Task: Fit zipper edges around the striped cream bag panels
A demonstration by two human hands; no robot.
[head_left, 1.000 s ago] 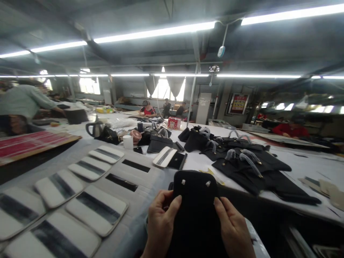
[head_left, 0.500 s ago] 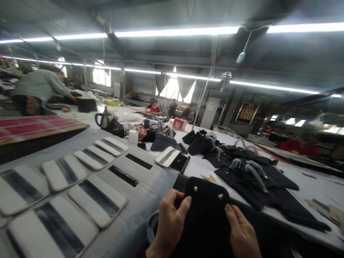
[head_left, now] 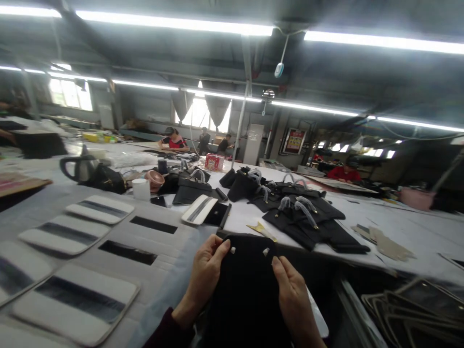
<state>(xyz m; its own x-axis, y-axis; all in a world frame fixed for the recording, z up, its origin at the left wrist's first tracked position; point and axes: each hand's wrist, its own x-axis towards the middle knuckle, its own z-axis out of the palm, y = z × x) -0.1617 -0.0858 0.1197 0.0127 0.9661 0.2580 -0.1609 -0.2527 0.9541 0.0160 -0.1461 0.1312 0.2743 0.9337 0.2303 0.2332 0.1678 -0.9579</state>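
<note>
A black flat panel with rounded corners [head_left: 250, 290] is held up in front of me, two small pale metallic bits near its top edge. My left hand [head_left: 205, 275] pinches its left edge between thumb and fingers. On the opposite edge my right hand [head_left: 295, 295] grips it the same way. The panel's lower end runs out of the picture. To the left, several white rounded panels with a dark stripe [head_left: 78, 297] lie on the covered table [head_left: 159, 285]. Beyond my hands sits a similar white striped piece [head_left: 199, 209], beside a black piece [head_left: 217, 213].
Black bags with wrapped handles [head_left: 297, 217] are heaped on the white table ahead. A kettle [head_left: 81, 169], a white cup [head_left: 141, 189] and a yellow piece [head_left: 261, 231] stand or lie nearby. Dark framed panels [head_left: 420, 309] are stacked lower right. Other people work farther back.
My view has turned to the right, so the table and its things shift left in the picture and the stacked panels appear. Both hands still hold the black panel.
</note>
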